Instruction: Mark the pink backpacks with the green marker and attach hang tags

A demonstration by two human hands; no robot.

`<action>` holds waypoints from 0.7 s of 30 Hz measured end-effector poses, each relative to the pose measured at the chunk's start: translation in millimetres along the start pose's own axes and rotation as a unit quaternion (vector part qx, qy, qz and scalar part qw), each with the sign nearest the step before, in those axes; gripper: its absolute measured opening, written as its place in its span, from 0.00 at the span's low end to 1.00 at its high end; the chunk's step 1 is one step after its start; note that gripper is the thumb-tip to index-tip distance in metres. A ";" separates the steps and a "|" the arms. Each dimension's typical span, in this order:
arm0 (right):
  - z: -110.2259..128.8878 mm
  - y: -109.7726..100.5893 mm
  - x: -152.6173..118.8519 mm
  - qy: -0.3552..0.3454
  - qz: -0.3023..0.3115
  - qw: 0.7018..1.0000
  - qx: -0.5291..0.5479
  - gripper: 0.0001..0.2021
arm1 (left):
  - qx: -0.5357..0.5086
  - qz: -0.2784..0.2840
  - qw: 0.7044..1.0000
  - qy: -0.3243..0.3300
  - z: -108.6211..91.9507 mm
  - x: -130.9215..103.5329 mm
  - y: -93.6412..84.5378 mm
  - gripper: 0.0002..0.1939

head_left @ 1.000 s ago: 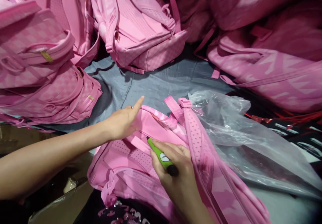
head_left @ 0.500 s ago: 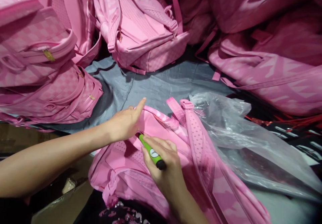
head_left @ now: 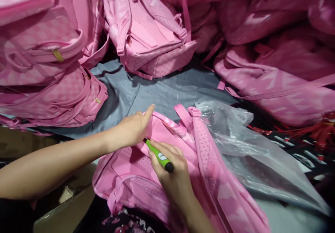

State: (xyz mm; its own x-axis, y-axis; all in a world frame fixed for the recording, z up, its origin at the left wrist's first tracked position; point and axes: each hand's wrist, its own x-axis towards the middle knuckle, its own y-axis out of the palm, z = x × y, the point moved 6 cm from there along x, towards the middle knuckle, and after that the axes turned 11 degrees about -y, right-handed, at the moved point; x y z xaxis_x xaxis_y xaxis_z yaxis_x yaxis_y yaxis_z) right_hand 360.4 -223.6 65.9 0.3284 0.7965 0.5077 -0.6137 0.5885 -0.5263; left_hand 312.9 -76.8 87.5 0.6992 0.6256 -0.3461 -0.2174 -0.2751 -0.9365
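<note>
In the lower centre, my right hand point(head_left: 174, 166) grips a green marker point(head_left: 158, 153) pointed at the pink bag point(head_left: 169, 138), while my left hand point(head_left: 133, 130) — pressing or pinching, I can't tell — seems to steady the bag's upper edge.

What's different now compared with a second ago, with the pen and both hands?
The right hand has moved left across the pink bag, bringing the tip of the green pen closer to the left hand. Nothing was taken hold of or let go. The left hand stays on the bag, and the plastic still lies beside it.
</note>
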 end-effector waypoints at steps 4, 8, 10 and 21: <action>4.6 -6.4 1.8 0.030 -0.030 0.999 0.004 0.12 | -0.029 0.004 1.000 -0.007 1.6 -0.6 -2.0 0.49; 6.1 -0.4 3.5 0.071 0.000 0.997 0.039 0.09 | -0.042 -0.013 0.999 -0.005 14.0 7.0 7.8 0.47; 1.6 5.1 5.4 0.091 0.011 0.996 -0.001 0.07 | -0.047 -0.031 0.998 0.028 19.2 17.1 15.5 0.47; -27.1 -146.7 -62.0 0.096 -0.227 0.956 -0.157 0.12 | -0.070 -0.075 0.994 0.045 38.3 3.7 21.7 0.47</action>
State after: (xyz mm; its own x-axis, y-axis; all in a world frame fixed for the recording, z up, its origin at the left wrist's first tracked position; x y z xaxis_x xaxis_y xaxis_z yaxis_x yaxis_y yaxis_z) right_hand 449.5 -355.6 93.2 0.6533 0.4425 0.6143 -0.1405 0.8681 -0.4760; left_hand 284.7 -52.5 63.8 0.7761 0.6011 -0.1906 -0.0133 -0.2866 -0.9580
